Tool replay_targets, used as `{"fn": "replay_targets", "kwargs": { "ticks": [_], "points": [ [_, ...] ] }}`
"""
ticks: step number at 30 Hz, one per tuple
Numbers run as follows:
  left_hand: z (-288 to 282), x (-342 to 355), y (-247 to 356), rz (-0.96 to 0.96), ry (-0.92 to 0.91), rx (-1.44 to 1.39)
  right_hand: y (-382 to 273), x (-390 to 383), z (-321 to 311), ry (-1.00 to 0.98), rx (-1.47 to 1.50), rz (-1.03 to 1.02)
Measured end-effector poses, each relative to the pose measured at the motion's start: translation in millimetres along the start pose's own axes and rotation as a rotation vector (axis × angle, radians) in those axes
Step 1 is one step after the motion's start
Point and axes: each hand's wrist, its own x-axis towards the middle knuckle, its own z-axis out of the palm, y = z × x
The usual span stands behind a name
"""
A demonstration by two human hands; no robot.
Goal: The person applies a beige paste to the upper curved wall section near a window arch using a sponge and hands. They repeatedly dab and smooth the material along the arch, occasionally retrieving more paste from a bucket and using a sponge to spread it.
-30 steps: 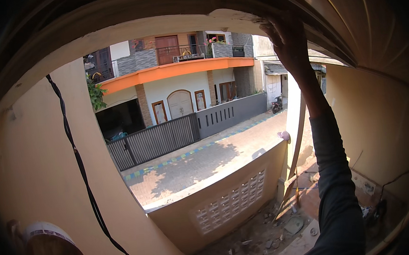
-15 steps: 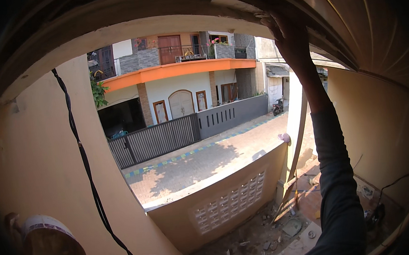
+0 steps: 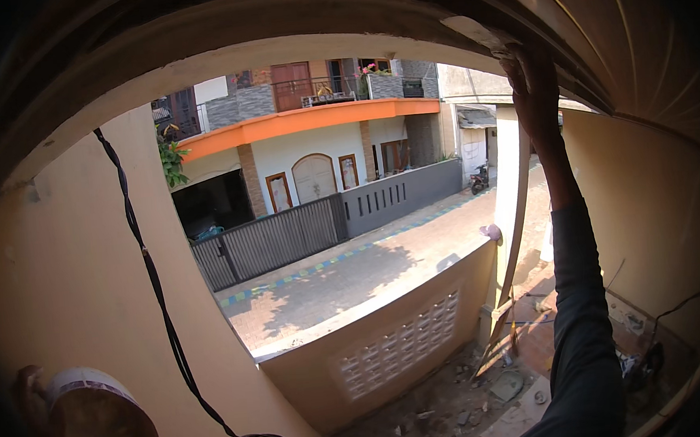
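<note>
My right hand (image 3: 532,84) is raised to the underside of the overhead beam (image 3: 274,57), its fingers closed round a flat, pale tool (image 3: 471,30) that looks like a putty knife. The blade lies against the beam; the handle is hidden in my grip. At the lower left, my left hand (image 3: 31,395), dark and partly in shadow, grips the edge of a round tub (image 3: 109,430) with a pale, marked rim. What the tub holds is too dim to make out.
A twisted black cable (image 3: 156,289) hangs along the beige wall (image 3: 69,262). Below stands a low wall (image 3: 399,345) with a block grille, and rubble (image 3: 460,406) lies at its foot. A white post (image 3: 510,183) rises near my right arm. Beyond are a street and a gated house.
My right hand and the flat tool have moved right along the beam and slightly down in the picture. The view has shifted a little; the left hand still holds the tub.
</note>
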Motion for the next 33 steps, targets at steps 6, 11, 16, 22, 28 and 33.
{"fn": "replay_targets", "kwargs": {
  "ticks": [6,11,16,22,28,33],
  "points": [
    [-2,10,8,0.010,0.001,-0.007,-108,61,23,0.034,0.085,-0.134],
    [-6,1,5,-0.018,0.019,-0.006,-140,88,27,0.059,0.184,-0.081],
    [-1,2,11,0.109,0.168,0.143,-75,59,26,0.039,0.041,-0.073],
    [-9,6,20,0.307,0.382,0.237,15,7,17,-0.003,-0.032,-0.025],
    [-3,4,11,0.066,0.117,-0.005,50,-24,0,-0.028,-0.043,0.063],
    [-6,6,21,0.099,0.171,-0.018,-44,-7,-3,-0.034,0.211,0.158]
  ]
}}
